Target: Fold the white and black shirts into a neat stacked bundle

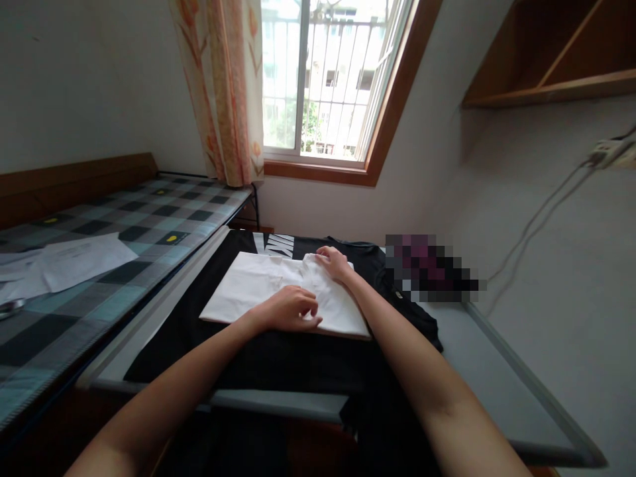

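Shirt (248,285) lies on a black garment (278,361) on the table (489,368), already a flat rectangle, so folding looks mostly done. Right hand (334,262) grip is narrow, pinching cloth at the collar. Left hand (291,308) sits curled on the near edge; pinch or press, can't tell. Collar still looks untidy.

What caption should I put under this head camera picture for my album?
Left hand and right hand rest on a folded white shirt atop a black garment.
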`<state>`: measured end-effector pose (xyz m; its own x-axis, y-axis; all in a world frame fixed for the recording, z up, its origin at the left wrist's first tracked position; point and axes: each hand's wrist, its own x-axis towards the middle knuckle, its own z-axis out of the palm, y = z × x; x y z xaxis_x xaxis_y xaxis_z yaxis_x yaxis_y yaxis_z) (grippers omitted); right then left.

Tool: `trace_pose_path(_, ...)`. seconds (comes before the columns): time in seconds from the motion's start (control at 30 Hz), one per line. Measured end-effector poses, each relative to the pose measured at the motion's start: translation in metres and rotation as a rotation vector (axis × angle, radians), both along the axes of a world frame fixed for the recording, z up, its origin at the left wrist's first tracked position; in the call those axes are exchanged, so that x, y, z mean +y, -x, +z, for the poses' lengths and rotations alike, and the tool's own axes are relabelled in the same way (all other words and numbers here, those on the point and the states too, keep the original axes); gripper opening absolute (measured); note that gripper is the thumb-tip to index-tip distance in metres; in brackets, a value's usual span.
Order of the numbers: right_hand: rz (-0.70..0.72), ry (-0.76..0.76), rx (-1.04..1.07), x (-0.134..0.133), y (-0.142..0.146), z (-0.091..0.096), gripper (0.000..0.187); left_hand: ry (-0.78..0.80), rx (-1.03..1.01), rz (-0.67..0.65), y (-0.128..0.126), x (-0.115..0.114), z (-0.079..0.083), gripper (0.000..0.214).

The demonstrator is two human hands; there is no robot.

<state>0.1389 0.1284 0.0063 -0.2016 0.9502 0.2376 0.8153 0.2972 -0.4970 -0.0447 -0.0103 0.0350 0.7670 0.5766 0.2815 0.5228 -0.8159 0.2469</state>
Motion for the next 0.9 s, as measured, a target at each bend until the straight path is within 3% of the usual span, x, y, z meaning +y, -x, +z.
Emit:
trace_pose_path(0.17, -0.096, -0.109, 0.376, 0.004, -0.043, -0.004, 0.033, -0.022, 0.067, 0.68, 0.025, 0.018, 0.006, 0.025)
trace_pose_path(0.23, -0.157, -0.14, 0.492, 0.001, -0.061, -0.013, 0.041, 0.058, 0.183, 0.82, 0.034, 0.023, 0.004, 0.028)
trace_pose_path(0.33, -0.254, -0.147, 0.575, -0.007, -0.079, -0.028, 0.053, 0.171, 0.285, 0.878, 0.041, 0.028, 0.0, 0.043)
trace_pose_path(0.43, -0.257, -0.157, 0.587, -0.017, -0.085, -0.037, 0.056, 0.19, 0.296, 0.899, 0.041, 0.029, -0.005, 0.047)
trace_pose_path(0.73, -0.18, -0.146, 0.477, -0.033, -0.081, -0.036, 0.043, 0.101, 0.301, 0.883, 0.038, 0.033, -0.018, 0.027)
trace_pose_path(0.9, -0.196, -0.145, 0.433, -0.033, -0.08, -0.036, 0.039, 0.11, 0.261, 0.879, 0.039, 0.035, -0.015, 0.019)
